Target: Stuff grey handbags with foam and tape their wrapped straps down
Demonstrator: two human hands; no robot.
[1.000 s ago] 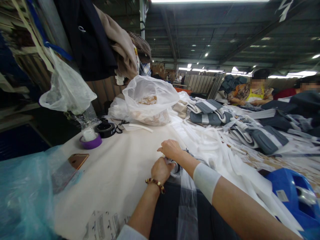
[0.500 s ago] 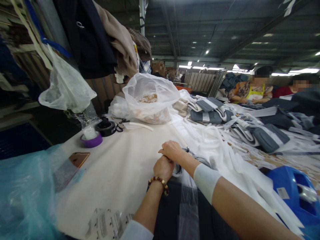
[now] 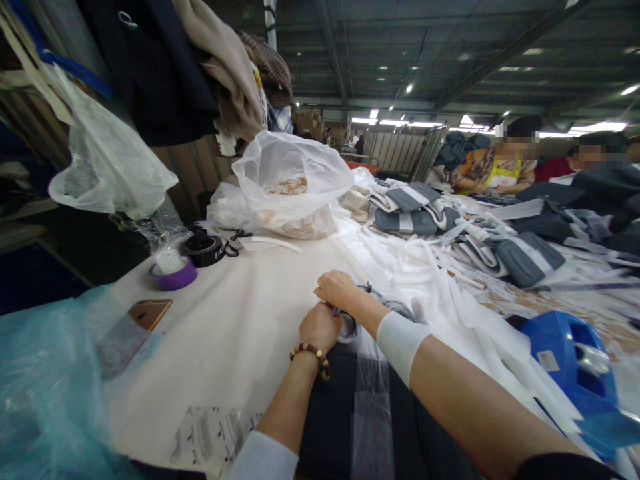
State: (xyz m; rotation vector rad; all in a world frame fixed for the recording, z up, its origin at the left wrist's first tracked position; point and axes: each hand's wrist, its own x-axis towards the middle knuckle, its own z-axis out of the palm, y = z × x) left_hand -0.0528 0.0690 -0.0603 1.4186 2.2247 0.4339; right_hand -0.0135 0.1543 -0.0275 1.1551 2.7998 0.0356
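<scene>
A dark folded fabric piece (image 3: 330, 407) lies in front of me, with a translucent plastic strip (image 3: 371, 413) running along its top. At its far end sits a grey looped bundle (image 3: 349, 328), partly covered by my hands. My left hand (image 3: 320, 327), with a beaded bracelet at the wrist, is closed against the bundle's left side. Just beyond it, my right hand (image 3: 337, 288) is also closed, crossing over close to the left knuckles. What the fingers of either hand grip is hidden. Both forearms wear white cuffs.
Left on the table are a phone (image 3: 150, 313), a purple tape roll (image 3: 173, 275) and a black tape roll (image 3: 204, 251). A plastic bag (image 3: 295, 180) stands behind. White foam strips (image 3: 465, 333) and a blue tape dispenser (image 3: 565, 360) lie right. Co-workers sit beyond grey folded pieces (image 3: 525, 257).
The view has shifted slightly, so the surroundings sit a little further left and up. Both hands keep nearly the same closed pose at the bundle.
</scene>
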